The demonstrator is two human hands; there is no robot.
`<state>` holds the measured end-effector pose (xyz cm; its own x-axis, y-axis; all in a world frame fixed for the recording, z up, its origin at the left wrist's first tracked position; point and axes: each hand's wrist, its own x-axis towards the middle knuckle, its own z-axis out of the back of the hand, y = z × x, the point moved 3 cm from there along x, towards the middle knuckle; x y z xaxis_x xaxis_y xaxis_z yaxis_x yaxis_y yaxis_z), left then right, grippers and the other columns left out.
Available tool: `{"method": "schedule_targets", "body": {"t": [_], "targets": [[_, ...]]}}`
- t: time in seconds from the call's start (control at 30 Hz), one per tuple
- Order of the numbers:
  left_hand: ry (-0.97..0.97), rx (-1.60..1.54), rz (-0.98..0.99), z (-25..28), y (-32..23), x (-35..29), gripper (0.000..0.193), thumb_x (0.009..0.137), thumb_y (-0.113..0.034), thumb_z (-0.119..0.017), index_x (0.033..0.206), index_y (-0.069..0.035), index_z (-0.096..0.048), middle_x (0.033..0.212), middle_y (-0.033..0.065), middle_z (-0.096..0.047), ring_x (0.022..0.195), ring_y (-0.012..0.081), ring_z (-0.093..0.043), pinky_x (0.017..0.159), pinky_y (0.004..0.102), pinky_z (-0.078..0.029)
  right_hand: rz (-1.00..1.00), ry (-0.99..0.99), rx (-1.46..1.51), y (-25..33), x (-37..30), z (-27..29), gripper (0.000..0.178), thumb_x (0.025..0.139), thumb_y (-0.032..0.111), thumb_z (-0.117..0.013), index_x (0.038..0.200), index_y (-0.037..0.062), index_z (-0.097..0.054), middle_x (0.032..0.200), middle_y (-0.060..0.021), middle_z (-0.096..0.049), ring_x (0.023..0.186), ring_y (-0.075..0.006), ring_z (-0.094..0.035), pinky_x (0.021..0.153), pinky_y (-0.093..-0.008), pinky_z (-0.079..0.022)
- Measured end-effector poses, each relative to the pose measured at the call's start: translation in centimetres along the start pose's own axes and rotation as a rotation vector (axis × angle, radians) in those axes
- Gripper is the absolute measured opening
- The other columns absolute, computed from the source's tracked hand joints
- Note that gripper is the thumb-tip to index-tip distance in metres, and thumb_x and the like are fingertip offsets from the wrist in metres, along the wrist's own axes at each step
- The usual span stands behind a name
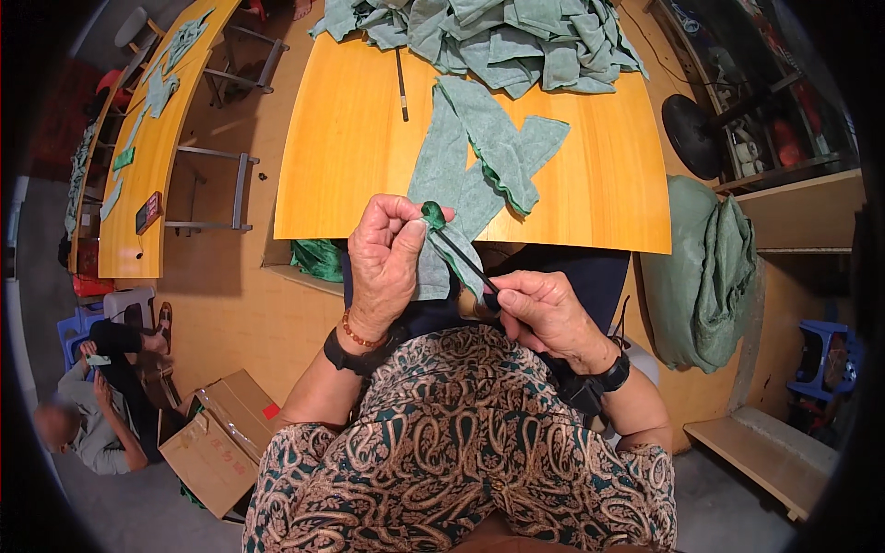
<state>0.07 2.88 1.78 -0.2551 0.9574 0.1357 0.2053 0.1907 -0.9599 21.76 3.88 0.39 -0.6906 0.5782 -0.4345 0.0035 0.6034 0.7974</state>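
My left hand [385, 263] pinches a bunched dark green end [432, 216] of a grey-green cloth piece [441, 175] between thumb and fingers. A thin black rod [466, 261] runs from that bunched end down to my right hand [551, 318], whose fingers are closed on the rod's lower end. Whether the rod's tip is inside the green cloth or beside it, I cannot tell. The cloth piece hangs over the near table edge, and its long strips spread across the tabletop. One strip [498, 161] has a bright green edge.
A heap of grey-green cloth pieces [498, 41] covers the far side of the yellow table [341, 157]. A second black rod [402, 88] lies there. To the right stands a bulging green sack [696, 276]; at the lower left, a cardboard box [221, 442] and a seated person [101, 405].
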Motion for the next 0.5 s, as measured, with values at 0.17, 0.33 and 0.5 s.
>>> {"method": "schedule_targets", "body": {"t": [0.17,0.33,0.5], "targets": [[-0.002,0.130,-0.052,-0.7,0.1,-0.6,0.007,0.099,-0.004,-0.052,0.104,-0.002,-0.046,0.104,0.0183,-0.067,0.095,0.0151,-0.063,0.088,0.0285,-0.050,0.036,-0.010,0.044,0.1,0.6,-1.1,0.023,0.100,0.019,-0.057,0.115,0.0024,-0.064,0.061,-0.0025,-0.059,0.041,-0.0038,-0.044,0.036,-0.0179,-0.031],[-0.096,0.058,-0.086,-0.9,0.8,-1.1,0.010,0.098,0.000,-0.052,0.105,-0.002,-0.046,0.098,0.0077,-0.062,0.093,0.0102,-0.060,0.081,0.0227,-0.048,-0.008,0.064,0.169,0.1,1.8,-2.4,0.024,0.100,0.020,-0.056,0.117,0.0034,-0.060,0.064,-0.0026,-0.059,0.042,-0.0046,-0.044,0.036,-0.0179,-0.030],[-0.129,-0.133,-0.007,-0.4,1.9,-0.8,0.009,0.100,-0.005,-0.052,0.106,-0.004,-0.045,0.097,0.0101,-0.065,0.090,0.0123,-0.062,0.080,0.0246,-0.050,-0.069,0.141,0.177,1.2,1.7,-3.2,0.028,0.101,0.018,-0.053,0.123,0.0021,-0.055,0.067,-0.0050,-0.061,0.042,-0.0073,-0.049,0.036,-0.0190,-0.033]]}}
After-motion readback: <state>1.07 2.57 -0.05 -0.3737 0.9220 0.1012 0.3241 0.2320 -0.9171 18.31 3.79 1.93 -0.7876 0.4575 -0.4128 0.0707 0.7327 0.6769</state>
